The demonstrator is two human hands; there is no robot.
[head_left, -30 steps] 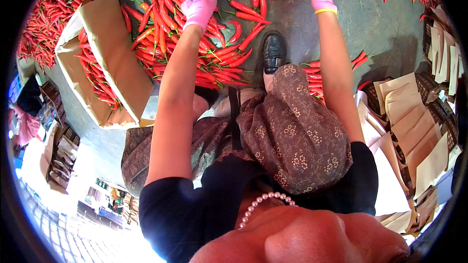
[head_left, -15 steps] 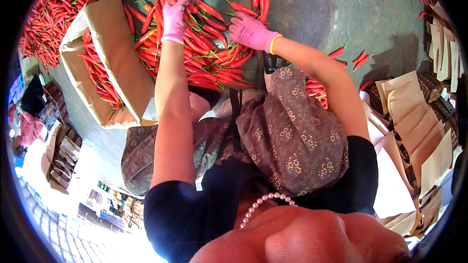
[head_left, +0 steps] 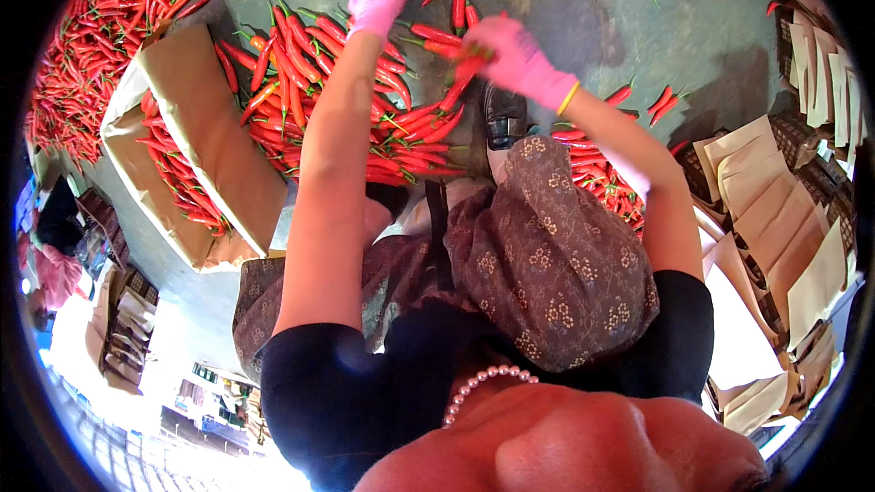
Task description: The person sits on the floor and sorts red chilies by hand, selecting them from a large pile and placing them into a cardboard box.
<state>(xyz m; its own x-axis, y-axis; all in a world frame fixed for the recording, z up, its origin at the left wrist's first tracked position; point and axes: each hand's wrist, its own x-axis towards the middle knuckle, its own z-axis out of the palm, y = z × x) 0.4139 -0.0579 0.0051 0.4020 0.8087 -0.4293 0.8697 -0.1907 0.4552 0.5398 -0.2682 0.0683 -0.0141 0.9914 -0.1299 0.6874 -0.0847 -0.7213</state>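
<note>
step: gathering red chilies (head_left: 365,100) off the heap on the floor (head_left: 638,36), mid-grab, I judge
left hand (head_left: 378,0): pink glove, reaching to far edge of heap, fingers curled; clamped or not, cannot tell
right hand (head_left: 515,55): pink glove, closed on a few chilies, blurred
chilies: long, thin, glossy red, green stems; piled ahead of the knees, more scattered beyond
box (head_left: 196,146): open cardboard, left of heap, chilies inside
next move: probably needs a firm bunch grip without snapping stems
bags (head_left: 775,219): flat paper, stacked on the right
</note>
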